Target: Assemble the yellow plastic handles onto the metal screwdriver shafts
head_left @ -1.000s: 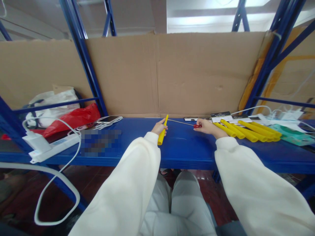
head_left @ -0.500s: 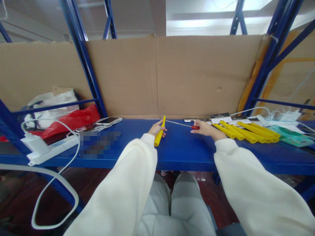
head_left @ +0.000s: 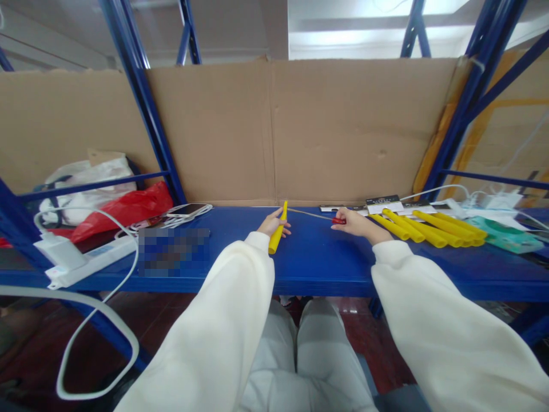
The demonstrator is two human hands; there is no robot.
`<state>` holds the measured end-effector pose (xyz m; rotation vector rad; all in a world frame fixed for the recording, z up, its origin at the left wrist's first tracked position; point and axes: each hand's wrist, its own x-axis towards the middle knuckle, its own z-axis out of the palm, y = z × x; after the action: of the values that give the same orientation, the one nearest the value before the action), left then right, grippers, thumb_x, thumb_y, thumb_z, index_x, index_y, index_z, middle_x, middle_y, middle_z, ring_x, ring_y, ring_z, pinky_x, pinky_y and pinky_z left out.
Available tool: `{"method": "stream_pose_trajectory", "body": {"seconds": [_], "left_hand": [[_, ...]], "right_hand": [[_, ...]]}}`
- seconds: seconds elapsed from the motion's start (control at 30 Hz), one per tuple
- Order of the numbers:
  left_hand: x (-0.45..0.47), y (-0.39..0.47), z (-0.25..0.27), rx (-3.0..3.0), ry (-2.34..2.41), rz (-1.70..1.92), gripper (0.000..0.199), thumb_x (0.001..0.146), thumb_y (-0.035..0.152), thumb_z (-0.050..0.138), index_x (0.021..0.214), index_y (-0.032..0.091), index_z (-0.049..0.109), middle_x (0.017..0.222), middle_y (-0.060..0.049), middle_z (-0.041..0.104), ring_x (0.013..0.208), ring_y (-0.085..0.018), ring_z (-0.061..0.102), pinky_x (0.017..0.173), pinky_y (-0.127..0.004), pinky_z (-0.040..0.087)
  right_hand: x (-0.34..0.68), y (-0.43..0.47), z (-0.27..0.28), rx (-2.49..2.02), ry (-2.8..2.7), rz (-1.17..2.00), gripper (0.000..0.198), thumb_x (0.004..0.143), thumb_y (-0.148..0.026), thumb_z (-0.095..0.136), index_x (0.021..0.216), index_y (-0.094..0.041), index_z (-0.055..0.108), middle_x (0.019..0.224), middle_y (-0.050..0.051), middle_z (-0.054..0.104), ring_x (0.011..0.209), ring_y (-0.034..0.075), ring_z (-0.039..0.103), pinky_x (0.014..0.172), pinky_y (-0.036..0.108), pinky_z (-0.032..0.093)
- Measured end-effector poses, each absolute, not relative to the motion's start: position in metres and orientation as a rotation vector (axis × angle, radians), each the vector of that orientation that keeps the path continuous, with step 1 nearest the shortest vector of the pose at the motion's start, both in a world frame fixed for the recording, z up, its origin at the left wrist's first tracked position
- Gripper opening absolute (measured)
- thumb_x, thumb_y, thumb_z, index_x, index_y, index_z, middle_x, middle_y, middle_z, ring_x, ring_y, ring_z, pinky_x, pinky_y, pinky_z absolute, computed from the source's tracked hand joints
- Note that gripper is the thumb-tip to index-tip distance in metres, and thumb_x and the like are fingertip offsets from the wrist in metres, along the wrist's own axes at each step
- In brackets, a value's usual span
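Left hand (head_left: 271, 223) holding a yellow tube (head_left: 278, 233), right hand (head_left: 350, 222) pinching a red-handled rod (head_left: 338, 221), mid-frame.
The rod is pointing toward the tube's upper end; contact is unclear. Other yellow tubes (head_left: 426, 233) are lying right of centre on the blue bench (head_left: 319, 257); a red bag (head_left: 124, 209) is slumping at left, contents hidden.

Light: bright ceiling (head_left: 377, 43), upper right | floor (head_left: 360, 332) dim | edges stretched | left patch (head_left: 174, 252) pixelated
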<state>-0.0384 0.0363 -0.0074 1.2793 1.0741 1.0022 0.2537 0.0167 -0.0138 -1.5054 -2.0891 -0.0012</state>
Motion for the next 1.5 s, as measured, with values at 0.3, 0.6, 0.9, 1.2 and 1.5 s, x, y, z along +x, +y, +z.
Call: {"method": "stream_pose_trajectory", "body": {"seconds": [0.3, 0.6, 0.9, 1.2, 1.5], "left_hand": [[-0.0395, 0.0370, -0.0056, 1.310, 1.061, 0.961, 0.079, 0.089, 0.002, 0.050, 0.162, 0.023, 0.029, 0.074, -0.002, 0.068, 0.052, -0.013, 0.066, 0.044, -0.017, 0.041], [-0.0414, 0.0417, -0.0066, 1.279, 1.025, 0.947, 0.078, 0.090, 0.004, 0.056, 0.161, 0.026, 0.033, 0.083, -0.005, 0.071, 0.051, -0.012, 0.064, 0.045, -0.018, 0.042], [-0.0385, 0.0367, -0.0044, 1.295, 1.069, 0.975, 0.078, 0.090, 0.003, 0.051, 0.162, 0.024, 0.030, 0.092, -0.008, 0.073, 0.051, -0.013, 0.065, 0.043, -0.019, 0.042], [-0.0387, 0.0332, -0.0027, 1.295, 1.088, 0.953, 0.078, 0.090, 0.002, 0.049, 0.162, 0.026, 0.029, 0.097, -0.008, 0.073, 0.052, -0.012, 0.066, 0.044, -0.019, 0.042], [-0.0398, 0.0376, -0.0039, 1.317, 1.094, 0.930, 0.083, 0.091, 0.004, 0.050, 0.164, 0.028, 0.020, 0.101, -0.009, 0.074, 0.053, -0.012, 0.067, 0.043, -0.017, 0.043]], "right_hand": [[0.2556, 0.0096, -0.0090, -1.538, -2.194, 0.007, 0.024, 0.088, -0.040, 0.060, 0.071, -0.023, 0.059, 0.072, 0.006, 0.070, 0.069, 0.021, 0.063, 0.062, 0.030, 0.044], [0.2539, 0.0131, -0.0123, -1.578, -2.072, -0.078, 0.020, 0.076, -0.033, 0.072, 0.078, -0.024, 0.054, 0.071, 0.002, 0.067, 0.066, 0.019, 0.060, 0.062, 0.029, 0.042], [0.2527, 0.0094, -0.0092, -1.485, -2.181, 0.122, 0.032, 0.088, -0.048, 0.059, 0.068, -0.023, 0.057, 0.066, 0.005, 0.065, 0.067, 0.021, 0.061, 0.064, 0.031, 0.045], [0.2512, 0.0118, -0.0118, -1.506, -2.054, 0.025, 0.022, 0.075, -0.034, 0.069, 0.071, -0.024, 0.049, 0.065, 0.001, 0.062, 0.063, 0.018, 0.057, 0.061, 0.029, 0.043], [0.2553, 0.0175, -0.0153, -1.370, -2.093, 0.172, 0.032, 0.078, -0.053, 0.068, 0.076, -0.023, 0.057, 0.070, 0.003, 0.067, 0.067, 0.020, 0.060, 0.063, 0.030, 0.045]]}}
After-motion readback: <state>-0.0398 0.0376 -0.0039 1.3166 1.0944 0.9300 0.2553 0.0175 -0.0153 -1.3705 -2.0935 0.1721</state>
